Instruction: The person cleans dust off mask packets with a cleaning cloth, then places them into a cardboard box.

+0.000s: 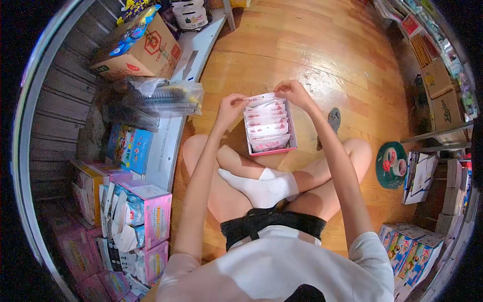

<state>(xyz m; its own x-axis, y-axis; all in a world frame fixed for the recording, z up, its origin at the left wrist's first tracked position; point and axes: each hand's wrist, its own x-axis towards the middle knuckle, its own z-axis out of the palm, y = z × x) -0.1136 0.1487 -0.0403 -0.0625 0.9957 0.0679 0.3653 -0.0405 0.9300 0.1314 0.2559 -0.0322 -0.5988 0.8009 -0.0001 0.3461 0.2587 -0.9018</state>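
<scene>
On the floor before my crossed legs stands an open pink-edged box (pixel 294 132) packed with a row of white and pink mask packets (pixel 267 129). The rearmost mask packet (pixel 260 99) stands at the far end of the row. My left hand (pixel 232 107) pinches its left top corner, fingers bent. At the other top corner, my right hand (pixel 295 92) has thumb and fingers closed on the packet's edge. The packets in front lean in overlapping rows, so their lower parts are hidden.
Left, a low shelf panel (pixel 163 146) carries a cardboard carton (pixel 146 48) and plastic-wrapped goods (pixel 168 98). Pink boxes (pixel 157 216) stack nearer me. At right are a green round tray (pixel 381 171) with tape rolls, colourful boxes (pixel 410 251) and shelving. A dark slipper (pixel 333 120) lies ahead.
</scene>
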